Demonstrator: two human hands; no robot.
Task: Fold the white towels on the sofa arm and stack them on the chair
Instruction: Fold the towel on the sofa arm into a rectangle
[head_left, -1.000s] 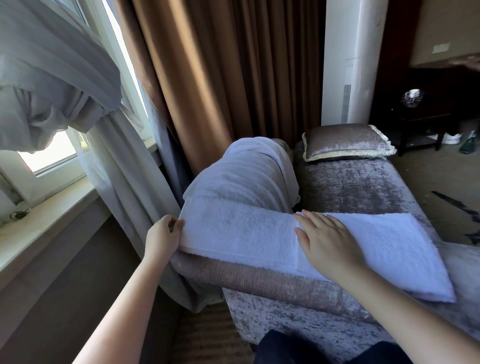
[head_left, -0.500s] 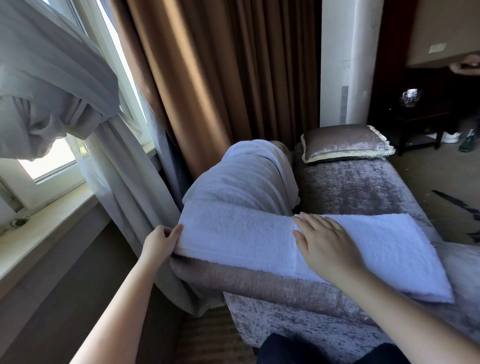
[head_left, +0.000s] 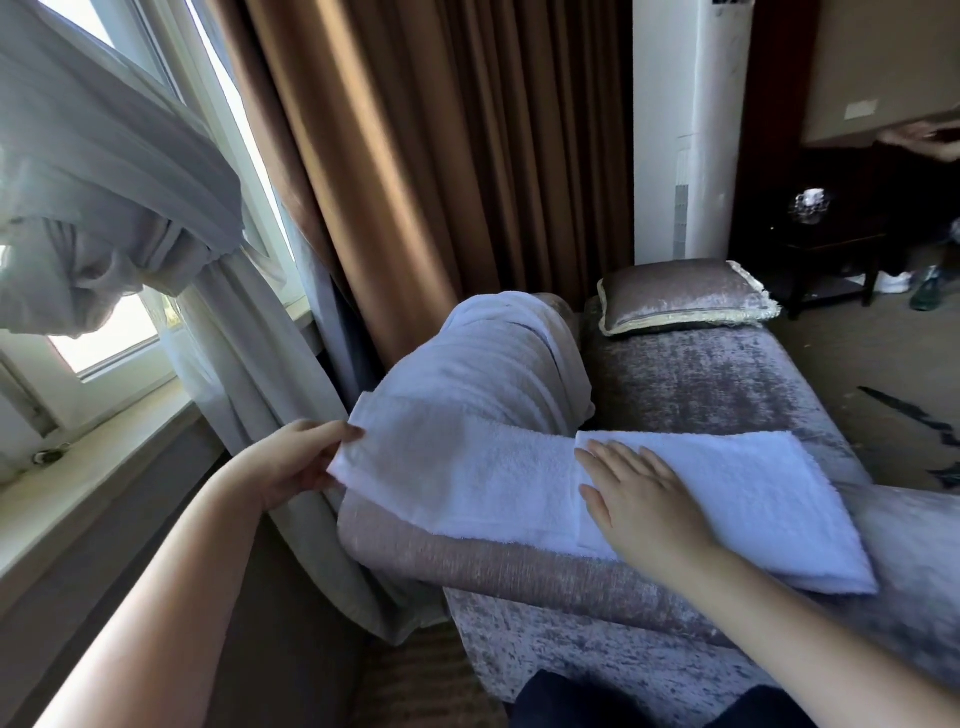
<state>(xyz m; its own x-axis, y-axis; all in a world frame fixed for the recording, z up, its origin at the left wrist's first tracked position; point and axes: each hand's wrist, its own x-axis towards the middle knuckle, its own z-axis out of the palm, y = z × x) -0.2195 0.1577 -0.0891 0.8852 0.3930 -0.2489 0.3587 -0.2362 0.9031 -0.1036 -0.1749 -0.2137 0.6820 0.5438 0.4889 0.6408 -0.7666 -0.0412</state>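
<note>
While the towel (head_left: 467, 478) lies lengthwise along the top of the sofa arm (head_left: 493, 571), the fold in hand is only partly made.

**Hand state**
- Left hand (head_left: 291, 467): at the window end of the sofa arm. Fingers and thumb are curled round the end of the towel and pinch it. That end is raised a little off the sofa arm.
- Right hand (head_left: 644, 504): laid flat on the towel near its middle. Fingers are straight and spread, and they press the cloth down onto the sofa arm. They hold nothing.

**Towel state**
- A layer edge crosses the towel at the right fingertips. The part beyond it, at the seat end of the sofa arm, looks doubled. The part toward the left hand looks single.

**Progress (judgement)**
- Done: this towel is spread flat and appears to have one fold.
- In hand: probably bringing the raised end over toward the pressing hand.
- Left: finish this towel and carry it to the chair. No chair can be made out, and no finished stack is in view.
- A heap of white towels (head_left: 493, 364) is draped behind the sofa arm, unfolded. Most of the task is judged to be ahead.
</note>
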